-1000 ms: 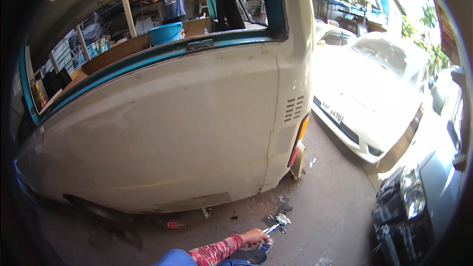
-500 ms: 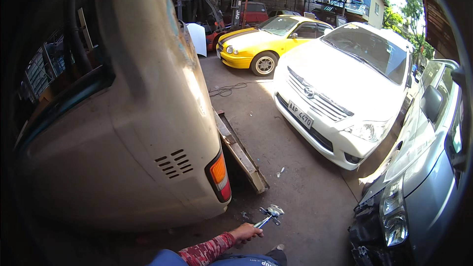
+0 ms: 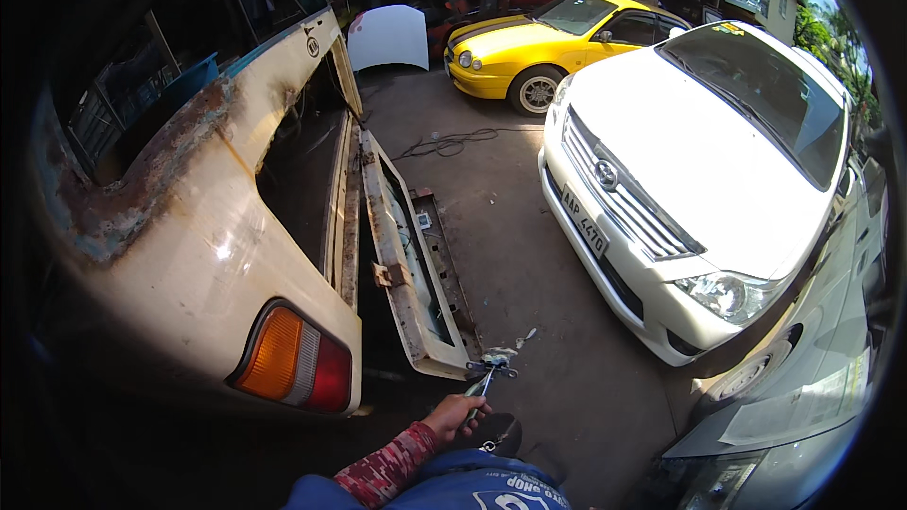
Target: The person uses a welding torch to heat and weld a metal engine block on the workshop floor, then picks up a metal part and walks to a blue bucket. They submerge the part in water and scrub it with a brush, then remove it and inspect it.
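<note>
My left hand [image 3: 456, 417] comes in from the lower edge in a red patterned sleeve. Its fingers are closed around the slim, light-coloured handle of a metal tool [image 3: 486, 382], whose wider head has rounded lugs; its exact kind is unclear. The tool's head appears just in front of the lower end of a lowered tailgate [image 3: 402, 297], though I cannot tell whether they touch. Left of the hand is the cream vehicle body [image 3: 203, 250] with an orange and red tail light [image 3: 295, 359]. My right hand is out of view.
A white car [image 3: 694, 165] stands on the right, a yellow car [image 3: 515, 61] farther back. Another vehicle [image 3: 812, 416] is at the lower right. A dark cable [image 3: 449, 144] lies on the concrete floor [image 3: 529, 255]. A white panel [image 3: 388, 38] stands at the back.
My view has moved forward and turned, so the vehicle's open rear and lowered tailgate now show. My left hand still holds the tool, which now points more upward in the picture.
</note>
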Tool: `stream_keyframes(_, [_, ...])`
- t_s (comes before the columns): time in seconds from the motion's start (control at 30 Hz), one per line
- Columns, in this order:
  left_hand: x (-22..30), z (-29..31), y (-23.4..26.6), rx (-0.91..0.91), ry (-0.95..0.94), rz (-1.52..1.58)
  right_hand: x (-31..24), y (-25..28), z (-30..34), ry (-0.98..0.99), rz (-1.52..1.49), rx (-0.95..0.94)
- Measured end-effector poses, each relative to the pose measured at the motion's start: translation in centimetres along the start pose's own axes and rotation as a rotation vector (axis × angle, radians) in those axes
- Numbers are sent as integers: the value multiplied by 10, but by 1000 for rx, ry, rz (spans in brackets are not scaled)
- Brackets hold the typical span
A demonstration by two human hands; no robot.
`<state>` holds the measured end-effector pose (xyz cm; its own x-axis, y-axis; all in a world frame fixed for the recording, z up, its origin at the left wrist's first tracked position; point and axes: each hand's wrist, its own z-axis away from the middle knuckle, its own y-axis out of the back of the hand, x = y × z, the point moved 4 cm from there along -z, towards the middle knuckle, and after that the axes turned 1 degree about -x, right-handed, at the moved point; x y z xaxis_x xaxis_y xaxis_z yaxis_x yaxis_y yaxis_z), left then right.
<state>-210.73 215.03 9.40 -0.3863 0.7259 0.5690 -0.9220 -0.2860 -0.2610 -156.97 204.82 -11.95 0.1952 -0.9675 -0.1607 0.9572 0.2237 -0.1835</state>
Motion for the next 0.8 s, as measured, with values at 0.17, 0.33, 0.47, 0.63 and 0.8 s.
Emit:
stream_keyframes(0.17, [59, -80, -16, 139, 1, 71, -220, 7, -10, 324, 171, 223])
stream_keyframes(0.33, [127, -179, -16, 112, 117, 337, -374, -26, -13, 423, 147, 187])
stream_keyframes(0.47, [213, -237, -16, 101, 103, 489, -446, -14, -19, 292, 154, 174])
stream_keyframes(0.63, [319, -280, 8, 126, 29, 578, -518, 0, -52, 76, 102, 33])
stream_keyframes(0.8, [385, -358, 60, 178, -75, 714, -660, -15, -86, -11, 167, 31])
